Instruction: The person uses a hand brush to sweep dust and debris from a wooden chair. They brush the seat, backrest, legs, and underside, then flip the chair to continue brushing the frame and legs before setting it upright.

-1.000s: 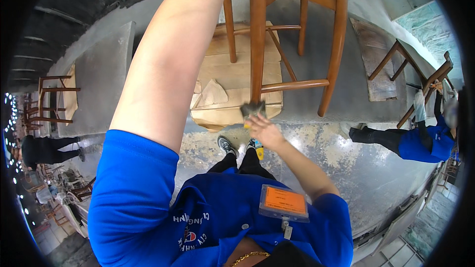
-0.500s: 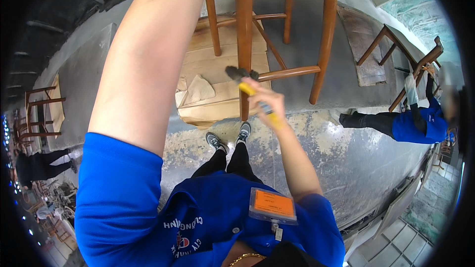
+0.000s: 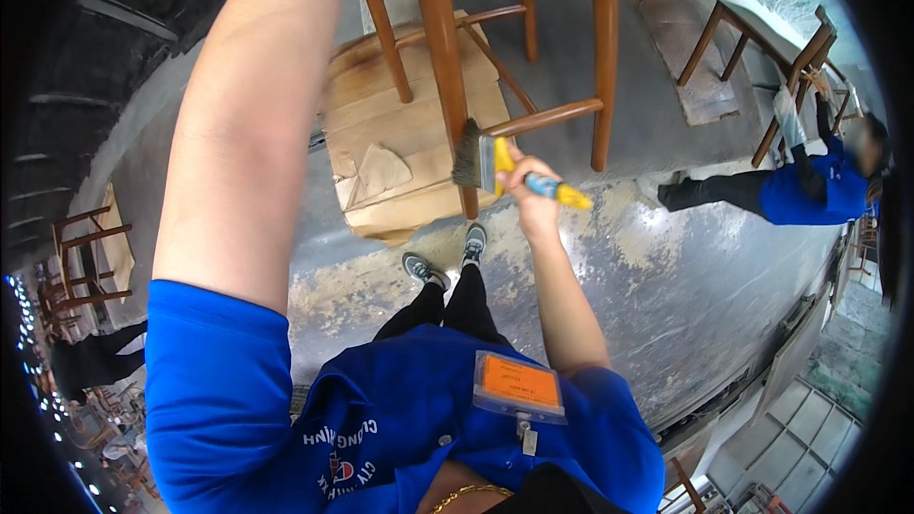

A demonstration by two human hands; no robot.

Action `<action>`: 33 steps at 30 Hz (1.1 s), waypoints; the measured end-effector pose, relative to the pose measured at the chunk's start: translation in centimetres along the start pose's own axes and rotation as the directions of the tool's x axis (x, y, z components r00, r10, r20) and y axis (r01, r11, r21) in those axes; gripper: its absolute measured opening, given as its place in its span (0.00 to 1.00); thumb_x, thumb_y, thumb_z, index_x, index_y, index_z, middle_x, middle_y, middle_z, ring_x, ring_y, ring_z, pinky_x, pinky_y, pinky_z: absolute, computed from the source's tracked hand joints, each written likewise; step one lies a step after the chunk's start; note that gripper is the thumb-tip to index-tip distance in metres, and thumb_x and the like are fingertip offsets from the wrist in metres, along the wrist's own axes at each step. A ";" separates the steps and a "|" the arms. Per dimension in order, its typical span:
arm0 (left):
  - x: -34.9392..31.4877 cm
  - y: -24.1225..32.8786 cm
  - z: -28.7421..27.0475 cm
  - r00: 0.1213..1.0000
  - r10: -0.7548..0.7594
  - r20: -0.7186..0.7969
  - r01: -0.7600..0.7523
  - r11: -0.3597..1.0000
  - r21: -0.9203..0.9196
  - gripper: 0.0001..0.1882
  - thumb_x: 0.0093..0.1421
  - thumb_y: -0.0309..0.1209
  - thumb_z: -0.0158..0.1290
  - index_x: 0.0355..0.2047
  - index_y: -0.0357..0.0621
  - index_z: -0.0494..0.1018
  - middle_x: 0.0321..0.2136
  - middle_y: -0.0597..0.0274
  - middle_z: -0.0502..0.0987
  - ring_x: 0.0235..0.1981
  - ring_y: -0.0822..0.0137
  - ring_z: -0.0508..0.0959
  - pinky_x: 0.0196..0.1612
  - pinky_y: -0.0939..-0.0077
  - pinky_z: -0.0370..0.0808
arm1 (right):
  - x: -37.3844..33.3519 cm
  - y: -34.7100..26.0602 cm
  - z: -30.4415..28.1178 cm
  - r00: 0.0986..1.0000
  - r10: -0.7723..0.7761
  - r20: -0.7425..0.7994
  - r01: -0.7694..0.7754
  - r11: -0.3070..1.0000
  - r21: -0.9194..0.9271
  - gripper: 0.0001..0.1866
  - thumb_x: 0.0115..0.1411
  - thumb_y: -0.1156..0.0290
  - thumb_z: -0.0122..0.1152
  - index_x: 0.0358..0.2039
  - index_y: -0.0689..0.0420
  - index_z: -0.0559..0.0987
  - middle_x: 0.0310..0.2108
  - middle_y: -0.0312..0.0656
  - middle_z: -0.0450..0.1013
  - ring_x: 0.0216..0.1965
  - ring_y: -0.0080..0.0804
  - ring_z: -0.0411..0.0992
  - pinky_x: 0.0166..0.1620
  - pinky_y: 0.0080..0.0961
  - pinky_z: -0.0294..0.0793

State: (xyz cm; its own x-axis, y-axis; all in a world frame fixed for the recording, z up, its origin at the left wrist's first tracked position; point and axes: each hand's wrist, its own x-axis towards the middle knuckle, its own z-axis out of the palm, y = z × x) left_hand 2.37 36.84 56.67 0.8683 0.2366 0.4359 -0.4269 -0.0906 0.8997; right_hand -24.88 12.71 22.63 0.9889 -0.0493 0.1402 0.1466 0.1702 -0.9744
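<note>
My right hand [image 3: 531, 192] is closed around a paintbrush [image 3: 502, 168] with a yellow and blue handle. The brush's dark, wide bristles lie against the lower part of the nearest leg [image 3: 440, 57] of a brown wooden chair. Above the leg, the rest of the chair runs out of the top of the picture, with its stretchers [image 3: 547, 120] and other legs showing. My left arm reaches up past the top edge beside the chair, so the left hand cannot be seen.
Brown cardboard [image 3: 367, 195] lies under part of the chair, with a torn piece [image 3: 383, 171] on it. At the right, a person in blue [image 3: 809, 186] handles another wooden chair [image 3: 752, 24]. More chairs [image 3: 86, 266] stand far left, near another person's dark-clothed legs [image 3: 100, 362].
The brush has turned so its broad side now shows, and its bristles have come down the leg. The chair appears slightly higher and farther left in view.
</note>
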 end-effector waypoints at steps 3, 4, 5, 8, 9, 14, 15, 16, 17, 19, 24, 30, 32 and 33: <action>0.2 -0.8 0.5 1.000 0.001 0.010 -0.001 1.000 -0.028 0.15 0.65 0.37 0.58 0.41 0.35 0.79 0.28 0.56 0.77 0.26 0.63 0.77 0.34 0.64 0.85 | -3.4 5.8 -2.4 0.899 0.396 -0.186 -0.165 0.701 0.694 0.17 0.55 0.90 0.63 0.25 0.49 0.72 0.39 0.37 0.77 0.54 0.36 0.75 0.52 0.32 0.74; 0.3 -0.9 0.7 1.000 -0.003 -0.010 0.003 0.999 -0.041 0.14 0.65 0.36 0.58 0.41 0.36 0.79 0.28 0.57 0.76 0.26 0.63 0.77 0.34 0.64 0.85 | -4.8 8.2 -3.4 0.875 0.471 -0.107 -0.148 0.473 0.869 0.19 0.54 0.92 0.61 0.27 0.48 0.72 0.38 0.36 0.75 0.56 0.35 0.74 0.51 0.30 0.73; 0.3 -1.1 0.8 1.000 -0.012 -0.029 0.010 0.998 -0.055 0.14 0.64 0.36 0.58 0.41 0.36 0.79 0.28 0.57 0.76 0.26 0.63 0.76 0.34 0.64 0.85 | -7.1 10.8 -3.6 0.745 0.641 -0.184 -0.207 0.485 0.850 0.18 0.56 0.90 0.61 0.30 0.47 0.72 0.39 0.36 0.75 0.54 0.35 0.74 0.49 0.31 0.75; 0.5 -1.5 1.0 1.000 -0.020 -0.017 0.019 0.998 -0.058 0.14 0.64 0.36 0.58 0.42 0.37 0.78 0.27 0.58 0.75 0.25 0.64 0.76 0.34 0.64 0.85 | -11.7 15.5 -4.7 0.412 0.797 -0.443 -0.446 0.600 0.665 0.16 0.59 0.85 0.63 0.34 0.45 0.73 0.39 0.35 0.76 0.48 0.32 0.77 0.39 0.28 0.77; 0.6 -1.6 0.9 1.000 -0.008 -0.018 0.007 0.998 -0.058 0.13 0.64 0.36 0.58 0.41 0.37 0.78 0.27 0.59 0.74 0.25 0.65 0.75 0.34 0.64 0.85 | -12.3 16.0 -4.6 0.227 0.780 -0.584 -0.572 0.592 0.568 0.15 0.60 0.84 0.64 0.35 0.44 0.73 0.39 0.34 0.76 0.46 0.31 0.78 0.36 0.27 0.77; 1.0 -2.1 1.0 1.000 -0.005 0.022 0.007 0.995 -0.097 0.10 0.64 0.35 0.59 0.37 0.41 0.76 0.25 0.62 0.71 0.23 0.67 0.73 0.35 0.63 0.86 | -8.3 13.5 -2.3 0.769 0.582 -0.264 -0.222 0.630 0.744 0.18 0.62 0.84 0.64 0.30 0.42 0.69 0.29 0.28 0.70 0.32 0.25 0.71 0.31 0.23 0.66; 1.0 -2.2 1.0 0.999 -0.022 0.030 0.025 0.995 -0.101 0.09 0.64 0.35 0.59 0.37 0.42 0.76 0.25 0.62 0.71 0.23 0.67 0.73 0.35 0.63 0.86 | -7.7 12.7 -1.9 0.763 0.591 -0.263 -0.190 0.593 0.782 0.19 0.61 0.84 0.64 0.30 0.42 0.69 0.29 0.28 0.70 0.32 0.25 0.71 0.31 0.24 0.66; 0.9 -2.2 1.1 1.000 -0.004 0.021 0.006 0.996 -0.089 0.09 0.64 0.35 0.60 0.37 0.43 0.76 0.25 0.62 0.71 0.23 0.67 0.73 0.35 0.64 0.86 | -7.3 12.2 -1.5 0.808 0.539 -0.239 -0.139 0.568 0.811 0.19 0.61 0.85 0.64 0.29 0.42 0.68 0.29 0.28 0.70 0.32 0.26 0.71 0.32 0.24 0.67; 0.9 -2.3 1.3 1.000 0.017 0.019 -0.016 0.996 -0.083 0.09 0.64 0.35 0.60 0.37 0.43 0.76 0.25 0.63 0.71 0.23 0.67 0.73 0.35 0.64 0.85 | -7.2 11.8 -1.4 0.872 0.442 -0.210 -0.071 0.538 0.840 0.20 0.60 0.86 0.64 0.29 0.42 0.68 0.29 0.29 0.70 0.32 0.26 0.71 0.32 0.25 0.67; 0.9 -2.5 1.3 0.999 0.010 0.046 -0.002 0.986 -0.170 0.09 0.64 0.36 0.61 0.37 0.45 0.76 0.25 0.64 0.70 0.23 0.68 0.72 0.34 0.63 0.84 | -7.6 11.7 -1.9 0.686 0.653 -0.322 -0.306 0.660 0.686 0.18 0.59 0.85 0.65 0.29 0.44 0.69 0.29 0.31 0.71 0.33 0.30 0.73 0.34 0.27 0.71; 1.8 -3.1 1.7 1.000 0.024 0.016 -0.021 0.985 -0.170 0.10 0.64 0.36 0.61 0.35 0.44 0.76 0.23 0.64 0.70 0.22 0.67 0.72 0.32 0.64 0.84 | -5.4 11.0 -8.4 0.610 0.513 -0.604 -0.123 0.814 0.567 0.17 0.59 0.86 0.63 0.32 0.47 0.69 0.35 0.34 0.72 0.45 0.32 0.75 0.35 0.32 0.74; 3.8 -4.0 1.5 0.995 -0.084 0.047 0.087 0.994 -0.062 0.16 0.67 0.33 0.58 0.50 0.33 0.78 0.28 0.62 0.72 0.29 0.68 0.74 0.40 0.73 0.76 | 4.6 7.2 -17.7 0.742 0.022 -0.671 0.358 0.832 0.423 0.11 0.64 0.83 0.58 0.35 0.49 0.69 0.47 0.41 0.75 0.47 0.37 0.74 0.39 0.40 0.78; 4.0 -4.1 1.6 0.997 -0.060 0.055 0.064 0.995 -0.074 0.15 0.66 0.32 0.59 0.47 0.31 0.78 0.26 0.62 0.71 0.26 0.67 0.73 0.37 0.72 0.76 | 5.7 6.8 -18.7 0.260 0.412 -0.873 0.300 0.825 0.479 0.11 0.64 0.83 0.57 0.33 0.51 0.70 0.50 0.43 0.76 0.44 0.37 0.75 0.38 0.37 0.78; 4.0 -4.1 1.7 0.997 -0.067 0.045 0.070 0.995 -0.067 0.15 0.66 0.31 0.59 0.46 0.31 0.78 0.25 0.62 0.71 0.26 0.67 0.73 0.37 0.72 0.76 | 5.7 6.9 -19.0 0.142 0.443 -0.885 0.172 0.870 0.463 0.11 0.63 0.84 0.57 0.31 0.52 0.70 0.52 0.44 0.76 0.43 0.36 0.76 0.37 0.35 0.78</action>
State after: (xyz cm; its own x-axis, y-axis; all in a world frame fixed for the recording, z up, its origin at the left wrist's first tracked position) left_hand 8.01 36.51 54.77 0.9054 0.1981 0.3755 -0.3815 -0.0085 0.9243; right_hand -18.67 -5.13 13.37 0.1841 -0.8027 -0.5673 0.3083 0.5952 -0.7421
